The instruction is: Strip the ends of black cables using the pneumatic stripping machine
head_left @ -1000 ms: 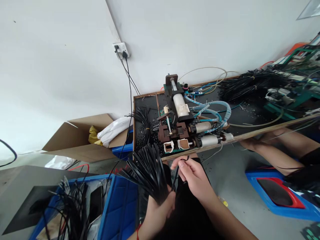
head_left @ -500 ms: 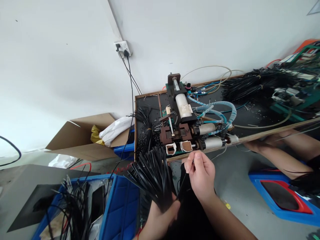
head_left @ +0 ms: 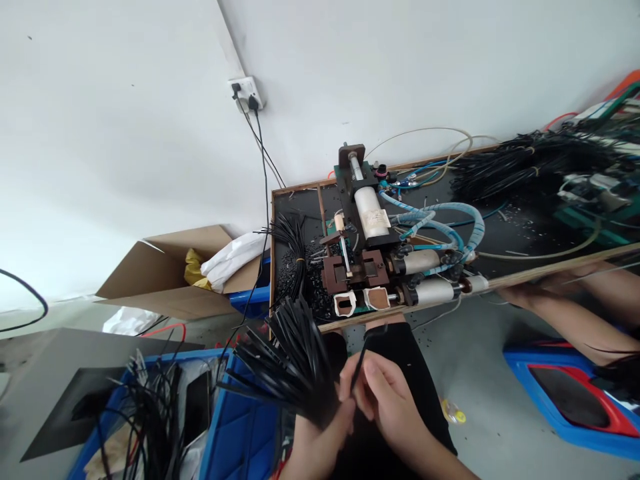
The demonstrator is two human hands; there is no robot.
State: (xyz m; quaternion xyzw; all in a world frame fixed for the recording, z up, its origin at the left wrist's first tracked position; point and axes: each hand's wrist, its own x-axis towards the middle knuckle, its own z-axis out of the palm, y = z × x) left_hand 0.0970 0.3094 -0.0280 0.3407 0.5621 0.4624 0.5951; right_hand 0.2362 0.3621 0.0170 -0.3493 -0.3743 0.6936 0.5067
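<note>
My left hand (head_left: pixel 320 433) is closed round the base of a fanned bundle of black cable pieces (head_left: pixel 283 357), held low in front of me. Right beside it, my right hand (head_left: pixel 387 400) pinches a single black cable piece (head_left: pixel 364 353) whose free end points up toward the bench edge. Just beyond my hands stands a small pneumatic machine (head_left: pixel 365 257) with brown jaws, two white-rimmed openings and silver cylinders, mounted on the black bench top (head_left: pixel 295 200).
Blue and clear hoses (head_left: pixel 440 220) loop right of the machine, beyond them a heap of black cables (head_left: pixel 525 163). Another person's forearm (head_left: pixel 565 313) lies under the bench edge on the right. A blue crate of wires (head_left: pixel 155 413), an open cardboard box (head_left: pixel 180 273) and a blue and red tray (head_left: pixel 570 393) stand on the floor.
My right hand has come back down from the machine's front edge to the bundle, still pinching one cable piece. The left hand and bundle have shifted slightly left and down.
</note>
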